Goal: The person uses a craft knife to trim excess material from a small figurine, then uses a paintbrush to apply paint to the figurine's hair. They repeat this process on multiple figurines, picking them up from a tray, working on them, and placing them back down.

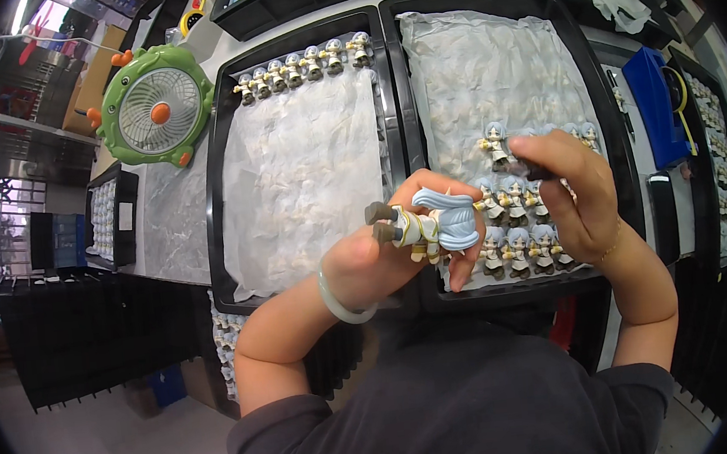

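In the head view, the left hand (384, 256) has thumb and fingers closed round a blue-haired figurine (455, 222), sideways above the near-left part of the right tray (604, 90); the right hand (582, 180) curls thumb and forefinger beside another figurine (495, 142), though I cannot tell whether they grip it; the step in hand looks like handling single pieces; the next move seems to call for clearing the close-packed near rows (519, 247) and tray rims; open room lies above the white sheet (496, 57) beyond
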Motion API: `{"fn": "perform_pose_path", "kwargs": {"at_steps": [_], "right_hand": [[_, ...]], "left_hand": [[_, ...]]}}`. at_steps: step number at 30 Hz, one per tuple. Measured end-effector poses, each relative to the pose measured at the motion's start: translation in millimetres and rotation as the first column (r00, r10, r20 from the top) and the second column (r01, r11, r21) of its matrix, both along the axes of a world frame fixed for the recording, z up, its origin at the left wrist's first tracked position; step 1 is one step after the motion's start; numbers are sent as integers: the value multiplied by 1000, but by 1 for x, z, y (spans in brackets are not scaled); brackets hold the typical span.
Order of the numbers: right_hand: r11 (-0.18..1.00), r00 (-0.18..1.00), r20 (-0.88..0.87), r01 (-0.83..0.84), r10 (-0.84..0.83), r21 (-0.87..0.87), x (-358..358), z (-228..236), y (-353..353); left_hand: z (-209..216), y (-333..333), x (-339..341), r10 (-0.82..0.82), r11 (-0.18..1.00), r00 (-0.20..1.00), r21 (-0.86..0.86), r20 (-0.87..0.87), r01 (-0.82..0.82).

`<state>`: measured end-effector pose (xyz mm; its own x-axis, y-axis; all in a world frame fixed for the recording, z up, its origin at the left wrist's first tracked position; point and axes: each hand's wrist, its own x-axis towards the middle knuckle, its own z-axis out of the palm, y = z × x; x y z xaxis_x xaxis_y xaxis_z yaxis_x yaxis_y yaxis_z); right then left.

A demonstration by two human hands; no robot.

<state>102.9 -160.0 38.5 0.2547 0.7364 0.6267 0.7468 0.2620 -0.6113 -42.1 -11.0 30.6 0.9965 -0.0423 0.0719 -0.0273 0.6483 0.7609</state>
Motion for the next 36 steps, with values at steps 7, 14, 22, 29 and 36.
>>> {"fn": "perform_pose_path", "kwargs": {"at_steps": [7,14,22,29,36], "right_hand": [[996,980,196,41,-25,-75,-6,1,-7],[994,971,235,69,-48,-83,-5,0,-5],[990,967,256,28,8,-136,-4,0,-6],[990,967,255,16,21,-143,-3,0,-7],[987,972,235,25,14,-160,-4,0,-6]], "left_hand": [[1,4,-5,-4,1000,1000,17,29,4],[-6,7,-5,-78,987,989,-130,129,95],[-1,3,-7,-20,997,999,-75,38,23],[-4,7,-7,-92,987,992,-123,85,102],[-4,7,-8,-94,992,992,-79,80,100]]}}
